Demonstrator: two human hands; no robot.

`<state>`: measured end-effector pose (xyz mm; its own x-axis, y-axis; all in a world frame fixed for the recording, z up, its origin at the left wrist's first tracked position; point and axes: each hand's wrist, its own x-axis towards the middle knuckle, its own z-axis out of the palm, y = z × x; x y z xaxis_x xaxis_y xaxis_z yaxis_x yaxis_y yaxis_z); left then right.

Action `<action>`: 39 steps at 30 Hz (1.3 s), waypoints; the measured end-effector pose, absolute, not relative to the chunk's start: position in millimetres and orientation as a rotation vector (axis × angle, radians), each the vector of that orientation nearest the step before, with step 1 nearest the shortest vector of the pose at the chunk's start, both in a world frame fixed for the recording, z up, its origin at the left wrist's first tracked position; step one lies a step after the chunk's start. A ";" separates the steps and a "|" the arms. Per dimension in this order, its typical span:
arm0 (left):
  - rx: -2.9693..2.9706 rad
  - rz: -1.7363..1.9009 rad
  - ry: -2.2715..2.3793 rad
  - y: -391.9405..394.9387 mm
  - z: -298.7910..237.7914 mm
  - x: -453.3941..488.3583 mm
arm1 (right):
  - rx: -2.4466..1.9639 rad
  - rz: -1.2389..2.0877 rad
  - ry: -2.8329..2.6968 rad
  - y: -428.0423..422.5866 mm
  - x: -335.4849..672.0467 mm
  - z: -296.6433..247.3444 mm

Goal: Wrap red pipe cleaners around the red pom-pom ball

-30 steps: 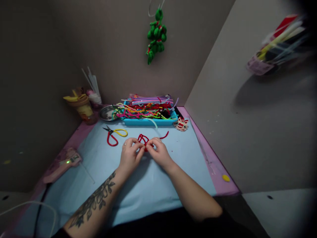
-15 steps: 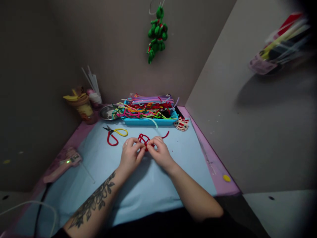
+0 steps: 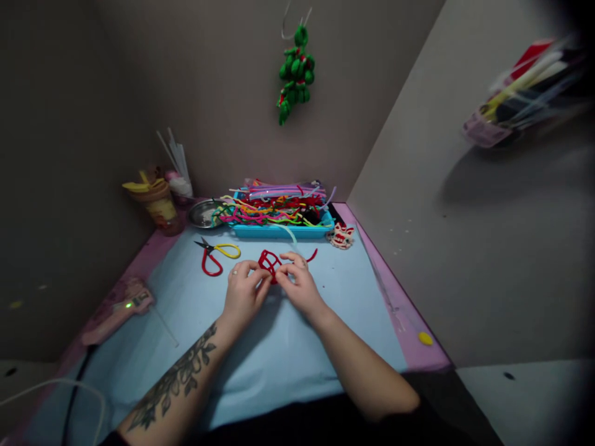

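A small open frame of bent red pipe cleaner (image 3: pixel 268 260) is held over the blue table cover, with a loose end reaching out past my right hand. My left hand (image 3: pixel 245 286) pinches its lower left side between thumb and fingers. On the other side my right hand (image 3: pixel 297 282) pinches the lower edge with thumb and forefinger, its other fingers lifted. Where the fingertips meet, the detail of the frame is hidden. Scissors (image 3: pixel 212 253) with one red and one yellow handle lie spread to the left of my hands.
Behind my hands stands a blue tray (image 3: pixel 283 231) heaped with colourful pipe cleaners. A metal bowl (image 3: pixel 204 214) and a brown pot (image 3: pixel 160 207) are at back left. A pink glue gun (image 3: pixel 118 313) with a green light lies left. A cat-like face ornament (image 3: pixel 341 236) sits right of the tray.
My right hand's upper fingers have lifted and spread a little from the red frame. Both pinches stay in place. The whole view has shifted slightly downward.
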<state>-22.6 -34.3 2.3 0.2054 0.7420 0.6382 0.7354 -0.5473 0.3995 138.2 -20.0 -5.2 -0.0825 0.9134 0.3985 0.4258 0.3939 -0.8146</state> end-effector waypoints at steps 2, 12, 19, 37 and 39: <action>2.492 1.304 1.512 -34.0 1.4 -22.9 | -1.204 0.769 -1.662 -17.2 139.6 -6.5; 2.529 1.286 1.495 -34.0 -0.1 -22.3 | -1.166 0.986 -1.497 -19.5 134.6 -4.2; 2.242 1.203 1.387 -31.8 3.2 -19.7 | -1.199 0.151 -1.900 -35.9 131.9 1.8; 2.586 1.368 1.479 -32.4 2.6 -26.3 | -1.139 1.222 -1.488 -13.5 138.3 -5.2; 2.634 1.397 1.455 -33.3 2.9 -25.5 | -1.115 1.290 -1.422 -14.8 137.2 -4.4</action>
<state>-25.5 -33.3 2.9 0.2662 0.6172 0.7404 0.7648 -0.6028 0.2275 137.2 -14.8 -4.4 -0.2005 0.9788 0.0421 0.0534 0.0538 -0.9971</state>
